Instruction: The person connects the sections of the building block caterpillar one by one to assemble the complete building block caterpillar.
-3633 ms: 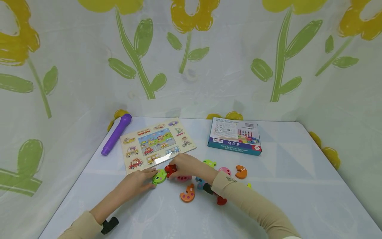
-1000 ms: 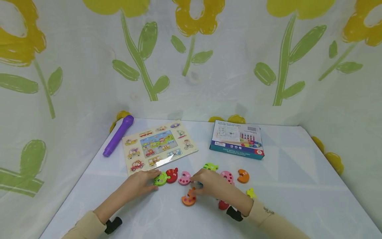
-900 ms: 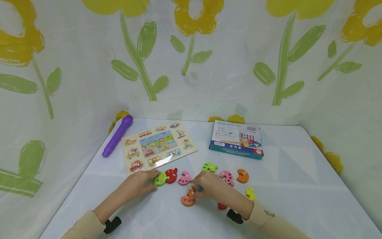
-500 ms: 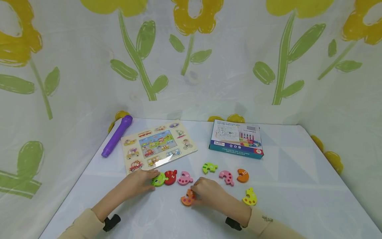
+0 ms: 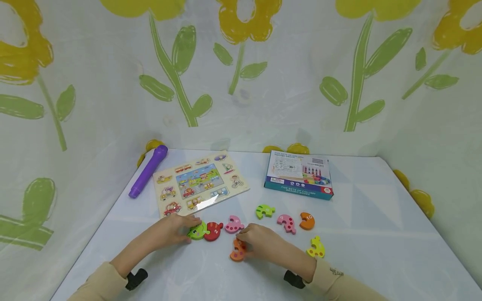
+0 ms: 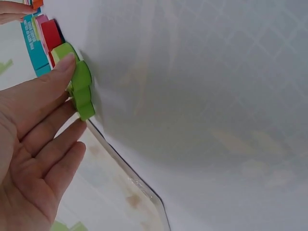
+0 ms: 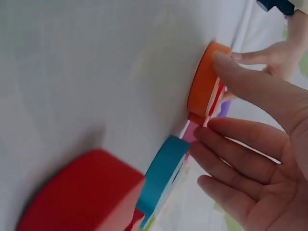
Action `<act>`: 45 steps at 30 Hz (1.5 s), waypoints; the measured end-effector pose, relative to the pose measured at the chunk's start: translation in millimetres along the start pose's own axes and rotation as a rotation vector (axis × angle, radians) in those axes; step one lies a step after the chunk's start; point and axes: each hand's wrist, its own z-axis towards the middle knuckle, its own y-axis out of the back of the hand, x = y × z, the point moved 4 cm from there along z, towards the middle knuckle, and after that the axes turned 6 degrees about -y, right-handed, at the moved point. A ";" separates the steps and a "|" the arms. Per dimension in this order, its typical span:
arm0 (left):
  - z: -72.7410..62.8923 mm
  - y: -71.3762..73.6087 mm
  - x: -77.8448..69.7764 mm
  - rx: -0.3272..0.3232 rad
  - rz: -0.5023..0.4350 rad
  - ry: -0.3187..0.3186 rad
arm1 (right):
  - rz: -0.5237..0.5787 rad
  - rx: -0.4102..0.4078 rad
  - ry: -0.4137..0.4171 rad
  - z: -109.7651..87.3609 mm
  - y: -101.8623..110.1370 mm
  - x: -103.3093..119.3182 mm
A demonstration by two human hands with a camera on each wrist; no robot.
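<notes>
My left hand (image 5: 169, 232) pinches a green puzzle piece with a smiling face (image 5: 197, 230) between thumb and fingers. A red puzzle piece numbered 2 (image 5: 213, 231) lies against its right side. My right hand (image 5: 263, 243) holds an orange spotted puzzle piece (image 5: 237, 253) by its edge, thumb on the near side in the right wrist view. Just beyond it lies a pink piece (image 5: 233, 224), apart from the red one. A blue piece (image 7: 163, 166) and another red piece (image 7: 84, 195) show in the right wrist view; in the head view my right hand and arm hide them.
Green-striped (image 5: 265, 211), pink (image 5: 287, 223), orange number 10 (image 5: 306, 220) and yellow (image 5: 316, 247) pieces lie to the right. Behind are a wooden vehicle puzzle board (image 5: 199, 182), a purple microphone-shaped stick (image 5: 148, 171) and a flat box (image 5: 298, 174).
The red piece 2, earlier in my right hand, now lies against the green face piece. Both have shifted slightly left and nearer. My right hand has moved to the orange piece, which has turned a little.
</notes>
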 end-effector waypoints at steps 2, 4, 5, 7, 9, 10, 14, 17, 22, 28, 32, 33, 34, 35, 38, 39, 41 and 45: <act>-0.9 0.2 0.0 0.006 -0.002 -0.016 | 0.009 0.006 -0.009 -0.2 -0.8 0.7; -1.7 0.5 -0.5 0.011 -0.005 -0.030 | 0.013 0.009 -0.019 -0.4 -1.7 1.7; -2.0 0.6 -0.8 0.013 -0.007 -0.036 | 0.017 0.011 -0.023 -0.4 -2.0 2.2; -2.3 0.2 -0.6 0.019 -0.012 -0.042 | 0.025 0.009 -0.029 -0.1 -2.5 3.1; -2.3 0.0 -1.0 0.022 -0.017 -0.048 | 0.028 0.003 -0.025 0.6 -3.2 3.8; -2.3 -0.5 -0.8 0.026 -0.020 -0.047 | 0.033 0.000 -0.022 1.0 -3.7 4.0; -2.5 -1.4 -0.1 0.034 -0.029 -0.045 | 0.036 -0.013 -0.009 2.6 -6.4 3.8; -2.8 -1.6 0.1 0.033 -0.033 -0.058 | 0.042 -0.015 -0.009 3.2 -7.7 3.3; -2.8 -2.0 0.1 0.035 -0.046 -0.077 | 0.088 0.015 -0.039 1.7 -7.6 0.5; -2.6 -4.6 0.9 0.053 -0.072 -0.079 | 0.165 0.026 -0.031 -2.9 -4.0 -5.4; -2.9 -6.2 -0.4 0.071 -0.076 -0.089 | 0.183 0.005 0.025 -5.3 -0.2 -7.8; -3.1 -6.4 -1.1 0.075 -0.075 -0.094 | 0.178 0.000 0.039 -5.8 0.8 -7.9; -3.1 -6.6 -1.9 0.080 -0.073 -0.099 | 0.176 -0.001 0.048 -6.2 1.7 -8.0; -3.1 -7.0 -2.6 0.085 -0.072 -0.102 | 0.174 -0.001 0.056 -6.3 2.5 -7.7; -2.6 -8.4 -4.6 0.100 -0.075 -0.104 | 0.169 0.006 0.067 -6.0 4.1 -6.7; -2.3 -8.7 -5.5 0.106 -0.077 -0.103 | 0.167 0.010 0.070 -5.8 4.6 -6.1; -1.9 -9.3 -7.0 0.116 -0.079 -0.102 | 0.167 0.016 0.074 -4.6 5.1 -5.2; -1.7 -8.9 -10.8 0.131 -0.076 -0.102 | 0.147 0.014 0.097 -1.3 5.7 -3.2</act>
